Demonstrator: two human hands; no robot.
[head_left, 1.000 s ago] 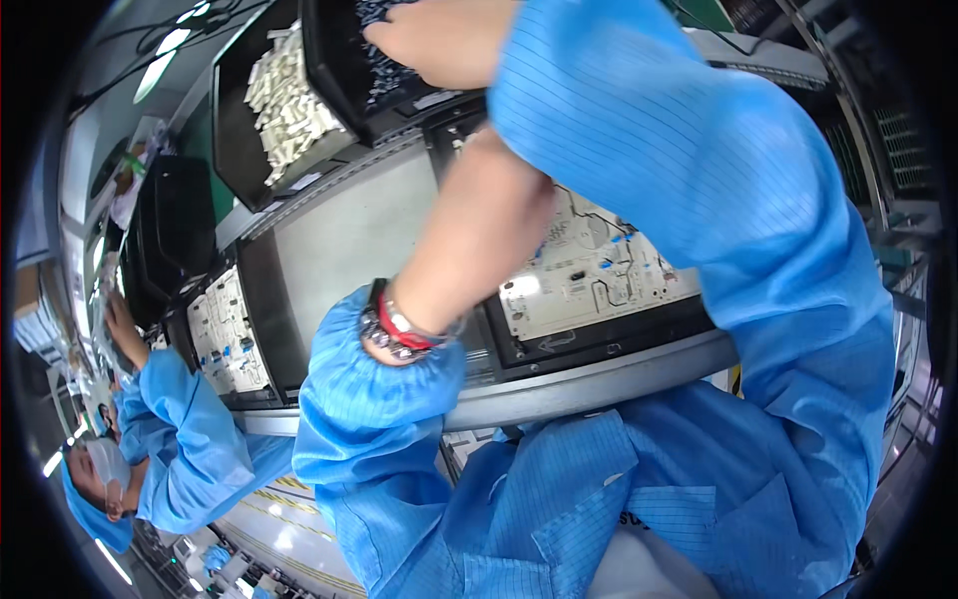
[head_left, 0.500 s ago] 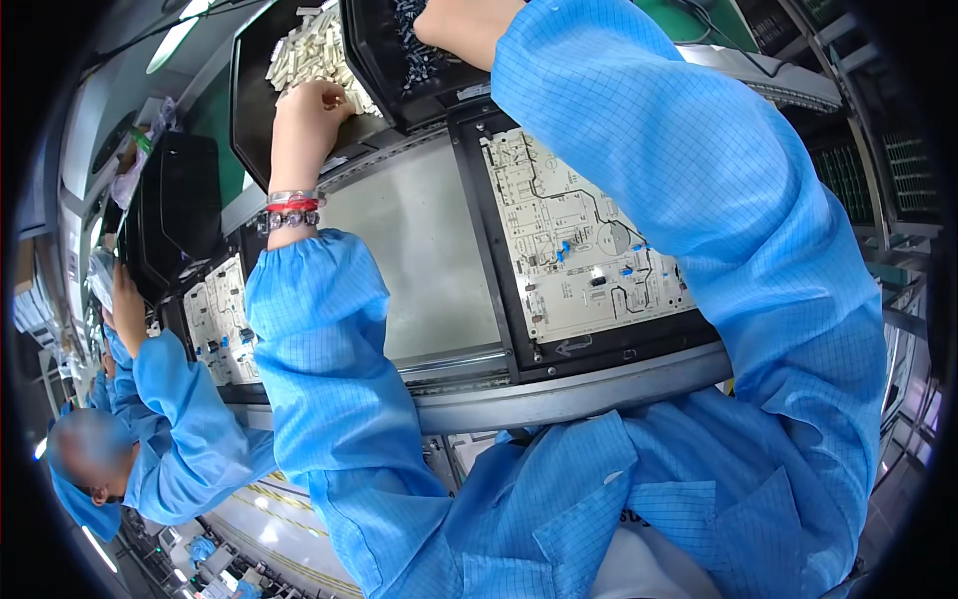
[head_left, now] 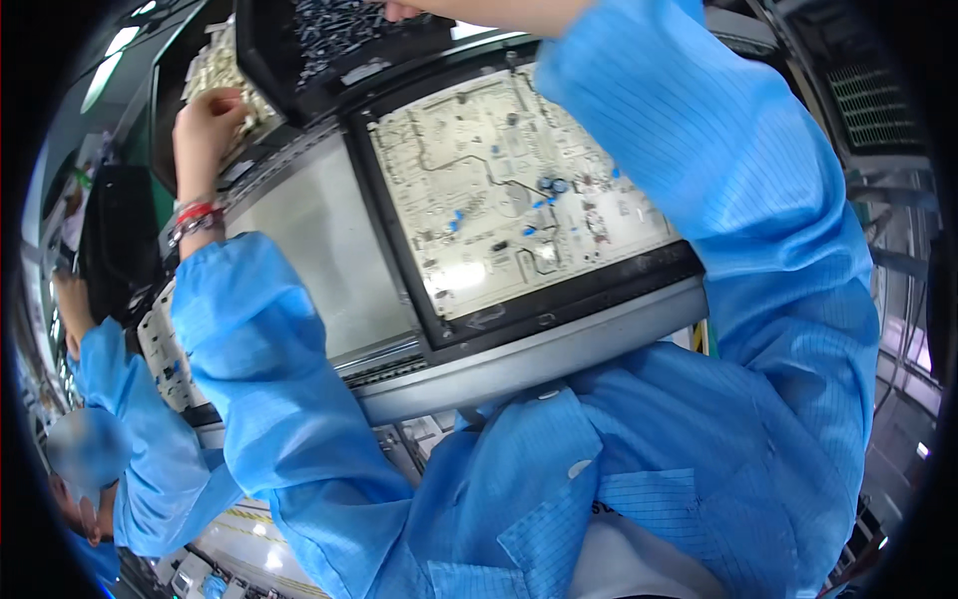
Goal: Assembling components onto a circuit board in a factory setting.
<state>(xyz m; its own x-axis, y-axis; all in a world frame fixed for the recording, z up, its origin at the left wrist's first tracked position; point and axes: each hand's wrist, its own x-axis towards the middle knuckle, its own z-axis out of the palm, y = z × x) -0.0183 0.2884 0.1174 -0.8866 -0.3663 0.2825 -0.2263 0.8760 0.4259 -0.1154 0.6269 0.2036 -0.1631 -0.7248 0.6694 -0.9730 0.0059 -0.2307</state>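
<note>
While the left hand point(head_left: 208, 125) is at the near side of the cream-parts bin, head view has the right hand point(head_left: 409, 8) up at the top edge, over the neighbouring bin, mostly cut off. Left: fingers curled, thumb and index close together in front of the pile of small cream parts point(head_left: 212, 62); can't tell if one is pinched. Right: only a bit of the fingers shows by the dark blue-grey parts point(head_left: 334, 42); can't tell if it's gripping anything. Both bins are black, side by side beyond the rail.

Populated cream circuit board point(head_left: 499, 170) sits in a black carrier frame point(head_left: 599, 291), between torso and bins, below the right forearm. Right sleeve point(head_left: 689, 170) covers part of its right side. On it: blue components point(head_left: 529, 232), dark round capacitors point(head_left: 552, 186). Bare grey panel point(head_left: 319, 250) directly left of the carrier, silver rail point(head_left: 539, 351) along the near edge. Red bracelet point(head_left: 200, 213) on left wrist. Far left: co-worker's blue sleeve point(head_left: 135, 389) next to a second board point(head_left: 163, 344), partly hidden.
</note>
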